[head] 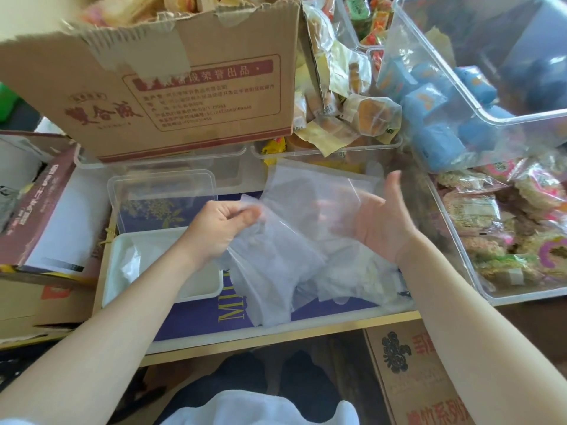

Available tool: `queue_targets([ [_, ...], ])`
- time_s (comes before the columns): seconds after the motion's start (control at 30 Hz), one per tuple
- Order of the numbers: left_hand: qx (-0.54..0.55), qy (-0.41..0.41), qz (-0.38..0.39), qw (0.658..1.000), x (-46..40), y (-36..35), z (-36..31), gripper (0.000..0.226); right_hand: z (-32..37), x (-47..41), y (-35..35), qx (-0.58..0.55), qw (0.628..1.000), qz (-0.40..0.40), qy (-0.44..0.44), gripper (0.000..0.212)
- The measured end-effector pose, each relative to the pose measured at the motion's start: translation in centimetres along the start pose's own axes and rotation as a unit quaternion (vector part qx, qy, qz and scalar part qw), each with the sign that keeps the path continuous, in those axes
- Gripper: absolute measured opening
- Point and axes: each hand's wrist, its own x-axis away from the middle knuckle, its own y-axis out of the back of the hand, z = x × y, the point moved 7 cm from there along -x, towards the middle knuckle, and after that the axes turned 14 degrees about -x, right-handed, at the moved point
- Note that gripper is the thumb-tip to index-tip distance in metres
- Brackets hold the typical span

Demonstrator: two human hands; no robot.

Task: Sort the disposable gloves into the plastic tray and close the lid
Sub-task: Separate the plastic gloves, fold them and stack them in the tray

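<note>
**Gloves held up between both hands**

The left hand (222, 223) pinches the translucent disposable gloves (276, 256) at their upper left edge, fingers curled, thumb on top. The right hand (379, 219) lies behind the sheet, palm up, fingers straight and spread. The gloves hang just right of the white plastic tray (122, 271); the clear lid (159, 185) lies beyond it.

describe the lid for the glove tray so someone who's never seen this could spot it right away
Start at the big cardboard box at the back left. Just in front of it lies the clear lid, flat, beyond the white tray. Unlike the deep bins nearby, it is shallow, empty and see-through.
</note>
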Motion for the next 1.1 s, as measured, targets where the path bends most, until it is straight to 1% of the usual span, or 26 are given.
queue_targets([
  [0.03, 0.002, 0.005, -0.003, 1.0, -0.1, 0.2, 0.2, 0.019, -0.3, -0.4, 0.1, 0.065, 0.997, -0.023, 0.024, 0.068],
  [0.1, 0.008, 0.016, -0.011, 1.0, -0.2, 0.6, 0.5, 0.022, -0.4, -1.1, 0.2, 0.189, 0.975, -0.09, 0.076, 0.031],
  [0.13, 0.012, 0.023, -0.015, 1.0, -0.3, 0.7, 0.6, 0.021, -0.4, -1.3, 0.3, 0.217, 0.963, -0.13, 0.093, 0.016],
  [0.17, 0.015, 0.03, -0.017, 0.999, -0.4, 0.8, 0.8, 0.019, -0.4, -1.3, 0.5, 0.224, 0.955, -0.163, 0.105, 0.014],
  [0.2, 0.019, 0.038, -0.018, 0.999, -0.5, 1.0, 1.0, 0.016, -0.2, -1.3, 0.6, 0.222, 0.949, -0.188, 0.117, 0.017],
  [0.27, 0.022, 0.051, -0.033, 0.998, -0.7, 1.3, 1.6, 0.019, 0.2, -1.1, 0.8, 0.207, 0.945, -0.213, 0.134, 0.02],
  [0.3, 0.021, 0.059, -0.055, 0.997, -0.9, 1.7, 1.9, 0.021, 0.3, -1.0, 0.9, 0.197, 0.945, -0.222, 0.137, 0.021],
  [0.4, -0.007, 0.111, -0.175, 0.978, -1.3, 3.7, 2.8, 0.032, 1.1, 0.0, 2.0, 0.143, 0.943, -0.263, 0.141, 0.021],
  [0.5, 0.029, 0.143, -0.286, 0.947, -1.3, 5.6, 2.7, 0.03, 2.1, 1.4, 2.7, 0.086, 0.942, -0.291, 0.142, 0.026],
  [0.53, 0.042, 0.141, -0.309, 0.94, -1.3, 6.0, 2.2, 0.029, 2.4, 1.8, 2.7, 0.075, 0.943, -0.294, 0.139, 0.03],
  [0.6, 0.055, 0.128, -0.327, 0.935, -1.6, 6.1, 1.1, 0.033, 3.2, 2.6, 2.5, 0.075, 0.94, -0.301, 0.143, 0.035],
  [0.67, 0.064, 0.102, -0.325, 0.938, -2.1, 5.5, 0.1, 0.038, 4.2, 3.3, 1.9, 0.136, 0.923, -0.313, 0.175, 0.035],
  [0.7, 0.057, 0.091, -0.318, 0.942, -2.2, 5.0, -0.5, 0.036, 4.6, 3.7, 1.3, 0.177, 0.91, -0.319, 0.196, 0.035],
  [0.77, 0.034, 0.059, -0.283, 0.957, -2.2, 3.3, -1.6, 0.029, 4.7, 4.2, -0.5, 0.242, 0.884, -0.319, 0.239, 0.039],
  [0.8, 0.013, 0.037, -0.263, 0.964, -2.2, 2.3, -2.0, 0.03, 4.4, 4.3, -1.7, 0.271, 0.872, -0.313, 0.262, 0.042],
  [0.87, -0.042, 0.001, -0.236, 0.971, -1.9, 0.4, -3.0, 0.045, 3.7, 4.2, -3.8, 0.34, 0.839, -0.296, 0.304, 0.05],
  [0.9, -0.058, -0.005, -0.228, 0.972, -1.7, -0.4, -3.3, 0.05, 3.2, 4.0, -4.5, 0.365, 0.827, -0.289, 0.314, 0.051],
  [0.93, -0.058, -0.002, -0.219, 0.974, -1.6, -1.1, -3.4, 0.05, 2.5, 3.6, -5.0, 0.377, 0.823, -0.284, 0.316, 0.052],
  [0.97, -0.049, 0.002, -0.209, 0.977, -1.7, -1.6, -3.3, 0.046, 1.7, 3.1, -5.3, 0.383, 0.825, -0.278, 0.31, 0.052],
  [1.03, -0.038, 0.011, -0.185, 0.982, -1.5, -2.5, -3.3, 0.032, 0.2, 2.3, -6.0, 0.39, 0.832, -0.259, 0.297, 0.051],
  [1.1, -0.027, -0.001, -0.149, 0.989, -1.0, -3.5, -3.6, 0.03, -0.8, 1.8, -6.8, 0.397, 0.836, -0.232, 0.3, 0.045],
])
